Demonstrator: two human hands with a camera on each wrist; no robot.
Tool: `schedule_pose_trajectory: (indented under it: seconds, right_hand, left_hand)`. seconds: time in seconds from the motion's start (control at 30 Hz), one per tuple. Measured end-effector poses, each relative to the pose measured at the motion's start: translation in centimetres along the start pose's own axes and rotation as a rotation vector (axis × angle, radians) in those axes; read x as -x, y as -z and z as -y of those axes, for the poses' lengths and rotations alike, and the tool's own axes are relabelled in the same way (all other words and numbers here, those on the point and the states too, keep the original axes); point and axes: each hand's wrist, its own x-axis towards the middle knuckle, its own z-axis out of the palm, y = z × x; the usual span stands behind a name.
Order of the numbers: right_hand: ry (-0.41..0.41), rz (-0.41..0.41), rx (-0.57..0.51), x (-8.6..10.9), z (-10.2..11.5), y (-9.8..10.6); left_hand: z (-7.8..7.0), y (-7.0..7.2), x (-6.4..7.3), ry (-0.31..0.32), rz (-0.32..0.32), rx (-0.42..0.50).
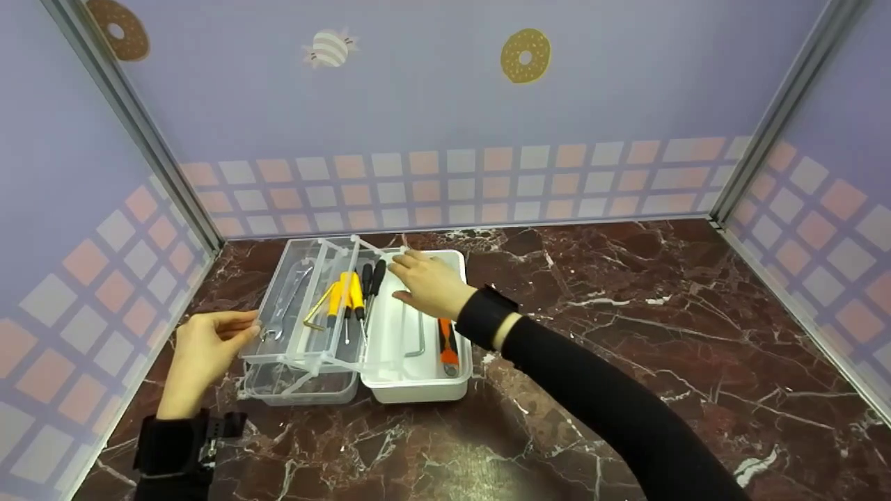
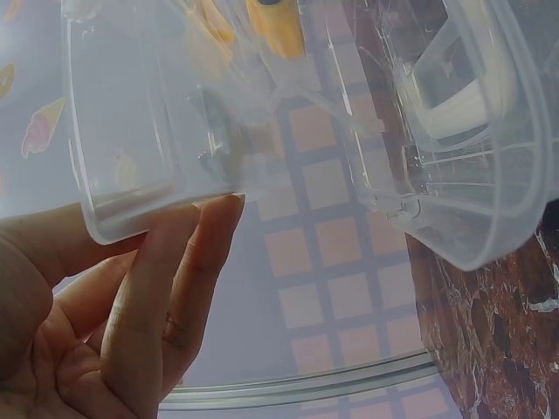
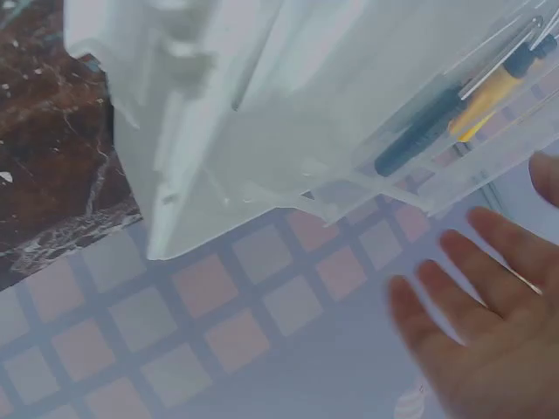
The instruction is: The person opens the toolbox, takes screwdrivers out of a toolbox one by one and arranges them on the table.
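My left hand (image 1: pixel 209 344) pinches the near left edge of a clear plastic tray (image 2: pixel 113 209) between thumb and fingers. This raised tray belongs to a toolbox and is joined by plastic link arms to its white base (image 1: pixel 386 390). Spread above the far part of the base is my right hand (image 1: pixel 431 282), its fingers extended and holding nothing. In the clear tray lie a silvery wrench (image 1: pixel 278 316), a gold hex key (image 1: pixel 317 309), yellow-handled screwdrivers (image 1: pixel 353 292) and black-handled screwdrivers (image 1: pixel 376 278). An L-shaped metal rod (image 1: pixel 420 341) and an orange-and-black tool (image 1: pixel 447 348) rest in the base.
Below the raised tray, a second clear plastic section (image 1: pixel 306 396) sits left of the base. The toolbox stands on a dark red marbled tabletop (image 1: pixel 592 334). A patterned back wall (image 1: pixel 459 104) rises close behind it, with side walls at left and right.
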Motion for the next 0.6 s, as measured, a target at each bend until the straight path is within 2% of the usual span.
schedule_pose_trajectory:
  seconds: [0.07,0.17,0.37,0.6]
  right_hand:
    - [-0.024,0.066,0.021,-0.5,0.2,-0.1]
    - [-0.029,0.111,0.034,-1.2,0.2,-0.4]
    - [0.012,0.119,0.059,-2.4,0.3,-1.2]
    - [0.059,0.123,0.134,-3.0,1.0,-1.9]
  left_hand:
    - [0.0,0.0,-0.1,-0.001,-0.002,0.004]
    - [0.0,0.0,-0.1,0.003,-0.005,-0.002]
    - [0.0,-0.1,0.0,0.002,-0.001,-0.001]
    - [0.0,0.0,0.1,-0.003,-0.003,0.001]
